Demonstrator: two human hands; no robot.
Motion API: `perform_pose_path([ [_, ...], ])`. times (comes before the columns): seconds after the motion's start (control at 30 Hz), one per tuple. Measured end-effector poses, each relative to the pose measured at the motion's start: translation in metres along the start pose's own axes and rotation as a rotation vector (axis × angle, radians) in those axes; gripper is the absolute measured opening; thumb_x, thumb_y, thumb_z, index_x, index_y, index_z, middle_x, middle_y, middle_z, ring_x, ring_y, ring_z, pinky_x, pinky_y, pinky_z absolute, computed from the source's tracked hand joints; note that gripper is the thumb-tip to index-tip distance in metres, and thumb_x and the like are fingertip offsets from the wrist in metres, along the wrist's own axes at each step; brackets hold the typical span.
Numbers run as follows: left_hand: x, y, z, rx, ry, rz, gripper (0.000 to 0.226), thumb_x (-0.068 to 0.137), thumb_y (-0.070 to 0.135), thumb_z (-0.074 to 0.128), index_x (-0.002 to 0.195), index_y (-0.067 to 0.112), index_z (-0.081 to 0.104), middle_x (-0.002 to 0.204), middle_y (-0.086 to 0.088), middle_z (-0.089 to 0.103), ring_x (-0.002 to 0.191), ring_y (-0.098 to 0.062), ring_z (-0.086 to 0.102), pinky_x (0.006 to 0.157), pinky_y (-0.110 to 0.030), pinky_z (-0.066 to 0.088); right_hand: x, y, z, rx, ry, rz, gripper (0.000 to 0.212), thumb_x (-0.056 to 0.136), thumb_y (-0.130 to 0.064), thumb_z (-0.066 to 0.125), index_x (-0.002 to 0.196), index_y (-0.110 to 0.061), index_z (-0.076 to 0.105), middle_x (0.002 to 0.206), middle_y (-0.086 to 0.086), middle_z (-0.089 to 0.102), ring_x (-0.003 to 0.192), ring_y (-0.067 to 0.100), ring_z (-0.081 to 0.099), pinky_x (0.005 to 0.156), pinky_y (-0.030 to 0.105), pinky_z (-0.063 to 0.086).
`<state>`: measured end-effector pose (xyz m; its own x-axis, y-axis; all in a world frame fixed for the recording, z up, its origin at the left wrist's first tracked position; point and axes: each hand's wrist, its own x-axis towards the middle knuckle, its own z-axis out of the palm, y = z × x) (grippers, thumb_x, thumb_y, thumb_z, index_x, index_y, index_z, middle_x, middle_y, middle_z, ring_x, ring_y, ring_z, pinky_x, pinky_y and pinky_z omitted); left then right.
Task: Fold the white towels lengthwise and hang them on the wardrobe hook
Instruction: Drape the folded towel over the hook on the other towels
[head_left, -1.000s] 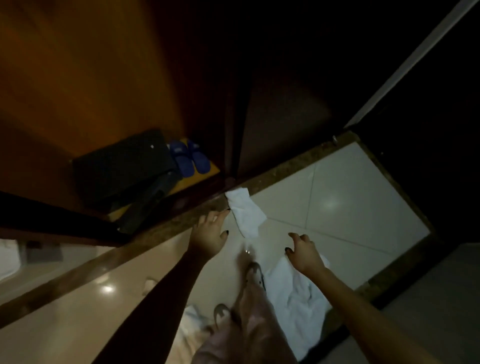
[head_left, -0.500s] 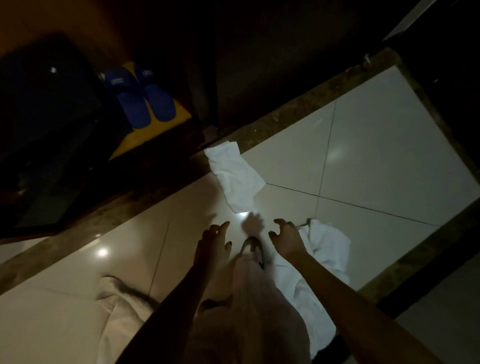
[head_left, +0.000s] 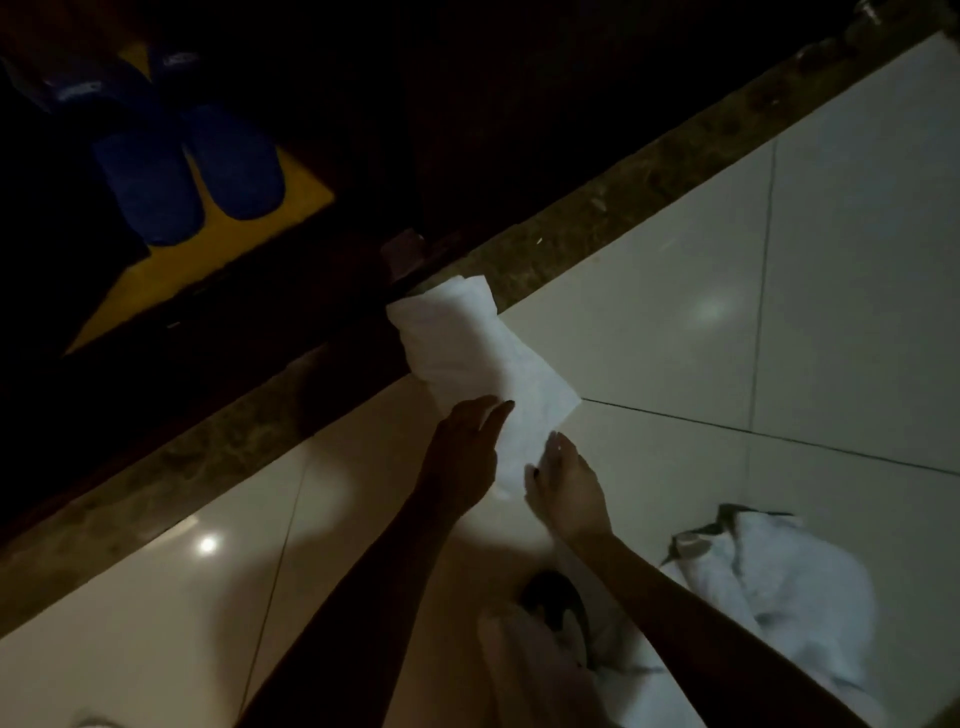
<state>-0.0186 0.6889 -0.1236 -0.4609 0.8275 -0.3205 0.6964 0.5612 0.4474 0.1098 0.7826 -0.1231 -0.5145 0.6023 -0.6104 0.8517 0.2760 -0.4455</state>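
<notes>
A small white towel (head_left: 475, 358) lies crumpled on the pale tiled floor, its far end against the dark base of the wardrobe (head_left: 467, 130). My left hand (head_left: 462, 457) lies on the towel's near left edge with fingers stretched out. My right hand (head_left: 566, 483) touches the near end from the right, fingers extended. A second, larger white towel (head_left: 769, 592) lies bunched on the floor at the lower right. No hook is in view.
A pair of blue slippers (head_left: 182, 156) sits on a yellow mat (head_left: 223, 249) inside the dark wardrobe at upper left. A brown marble strip (head_left: 623, 208) borders the floor tiles (head_left: 857, 260). My shoe (head_left: 556, 603) and trouser leg show below my hands.
The view has dropped closer to the floor. Both hands have moved forward from above my shoe onto the near end of the small towel.
</notes>
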Motion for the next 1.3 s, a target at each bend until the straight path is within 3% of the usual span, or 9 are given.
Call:
perform_pose_path([
  [0.23,0.012,-0.013,0.015,-0.111,-0.089,-0.018,0.058,0.099,0.023,0.046,0.150,0.015,0.019,0.156,-0.005,0.023,0.142,-0.019,0.025,0.112,-0.030,0.026,0.022,-0.011,0.034,0.097,0.079,0.119,0.007,0.086,-0.006,0.054,0.092,-0.005,0.052,0.084,0.011,0.058,0.081,0.027,0.058,0.064,0.033,0.044],
  [0.37,0.001,-0.014,-0.016,-0.006,-0.008,0.096,0.051,0.099,0.019,0.044,0.148,0.020,0.029,0.154,-0.007,0.029,0.138,-0.023,0.034,0.107,-0.037,0.035,-0.002,-0.023,0.018,0.087,0.143,-0.029,0.030,0.088,-0.005,0.055,0.118,-0.005,0.061,0.110,0.014,0.054,0.101,0.029,0.053,0.087,0.038,0.046],
  [0.53,-0.004,0.023,-0.083,0.002,0.024,0.249,0.048,0.092,0.009,0.054,0.137,0.024,0.051,0.150,-0.014,0.034,0.138,-0.032,0.034,0.108,-0.043,0.036,-0.053,-0.053,-0.049,0.092,0.288,-0.280,0.017,0.081,-0.007,0.055,0.092,-0.007,0.068,0.085,0.011,0.066,0.076,0.031,0.060,0.064,0.042,0.050],
  [0.63,-0.009,0.051,-0.134,-0.005,0.095,0.379,0.028,0.069,-0.001,0.076,0.096,0.007,0.074,0.129,-0.020,0.058,0.122,-0.040,0.052,0.095,-0.048,0.048,-0.089,-0.074,-0.105,0.065,0.345,-0.383,0.020,0.080,-0.004,0.058,0.093,-0.012,0.071,0.083,0.004,0.069,0.075,0.022,0.059,0.068,0.032,0.043],
  [0.77,-0.033,0.090,-0.207,0.045,0.079,0.357,0.023,0.073,0.008,0.077,0.094,0.004,0.071,0.119,-0.012,0.066,0.121,-0.033,0.055,0.095,-0.046,0.049,-0.137,-0.107,-0.183,0.148,0.334,-0.433,0.028,0.086,0.005,0.062,0.108,-0.008,0.071,0.095,0.008,0.072,0.085,0.025,0.063,0.074,0.019,0.037],
  [0.9,-0.066,0.133,-0.290,0.074,0.127,0.368,0.016,0.082,0.013,0.070,0.095,0.004,0.067,0.102,-0.012,0.069,0.111,-0.031,0.061,0.095,-0.041,0.046,-0.195,-0.150,-0.263,0.187,0.323,-0.451,0.026,0.093,-0.006,0.060,0.118,-0.012,0.068,0.102,0.005,0.071,0.084,0.007,0.054,0.076,0.012,0.034],
  [1.0,-0.098,0.175,-0.368,0.191,0.118,0.325,0.013,0.089,0.016,0.053,0.096,0.011,0.062,0.096,-0.011,0.063,0.092,-0.030,0.061,0.081,-0.036,0.046,-0.249,-0.187,-0.323,0.181,0.302,-0.517,0.028,0.093,-0.005,0.059,0.119,-0.011,0.067,0.108,0.006,0.071,0.090,0.009,0.059,0.082,0.019,0.042],
  [1.1,-0.131,0.215,-0.448,-0.095,0.293,0.252,0.009,0.077,0.015,0.052,0.081,0.011,0.059,0.071,-0.005,0.058,0.067,-0.024,0.058,0.062,-0.021,0.029,-0.301,-0.228,-0.378,0.215,0.310,-0.574,0.028,0.093,-0.005,0.058,0.119,-0.011,0.067,0.112,0.004,0.070,0.096,0.013,0.064,0.085,0.023,0.048],
  [1.3,-0.205,0.266,-0.599,-0.189,0.217,0.212,0.013,0.086,0.016,0.061,0.095,0.015,0.069,0.090,0.003,0.057,0.084,-0.016,0.056,0.070,-0.034,0.044,-0.395,-0.308,-0.476,0.156,0.353,-0.698,0.032,0.094,-0.007,0.057,0.125,-0.013,0.064,0.118,-0.001,0.068,0.101,-0.009,0.052,0.083,-0.002,0.037],
])
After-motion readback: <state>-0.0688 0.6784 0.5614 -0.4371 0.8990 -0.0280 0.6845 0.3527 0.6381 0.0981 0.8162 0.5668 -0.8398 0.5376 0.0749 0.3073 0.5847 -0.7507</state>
